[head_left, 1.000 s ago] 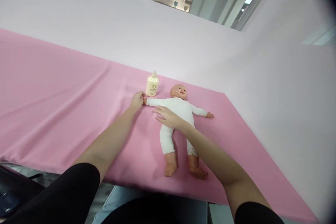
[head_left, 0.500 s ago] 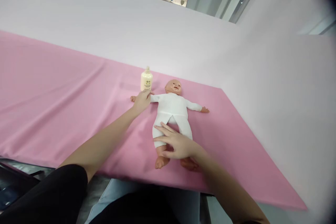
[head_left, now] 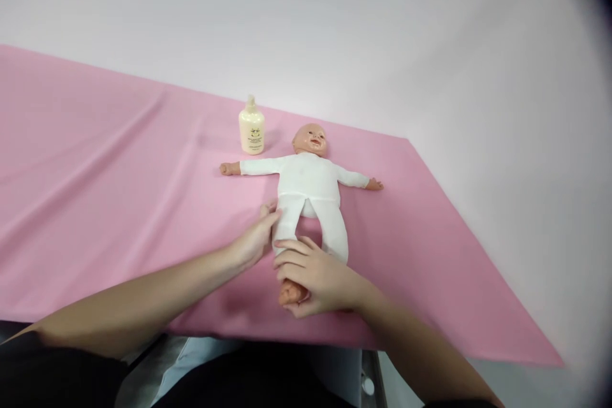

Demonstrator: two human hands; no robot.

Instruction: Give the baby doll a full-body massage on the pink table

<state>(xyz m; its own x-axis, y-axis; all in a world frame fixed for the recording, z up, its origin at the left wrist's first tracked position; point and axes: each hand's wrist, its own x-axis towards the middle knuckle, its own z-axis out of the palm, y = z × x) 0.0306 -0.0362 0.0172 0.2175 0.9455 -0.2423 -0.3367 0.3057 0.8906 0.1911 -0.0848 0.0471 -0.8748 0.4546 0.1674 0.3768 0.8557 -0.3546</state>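
Observation:
A baby doll (head_left: 308, 178) in a white outfit lies on its back, arms spread and head away from me. My right hand (head_left: 313, 274) is wrapped around the lower part of its leg on the left side, and the bare foot (head_left: 291, 293) sticks out below my fingers. Against the outer side of the same leg's thigh, my left hand (head_left: 261, 233) is cupped, its thumb side touching the white cloth; some of its fingers are partly hidden. The doll's other foot is covered by my right hand and forearm.
A cream pump bottle (head_left: 252, 131) stands upright to the left of the doll's head. Pink cloth (head_left: 119, 204) with a few creases covers the table. A white wall (head_left: 287, 32) rises behind and to the right.
My left hand has come down from the doll's arm, near the bottle, to its thigh. My right hand has moved lower and closed around the lower leg. The view has tilted downward.

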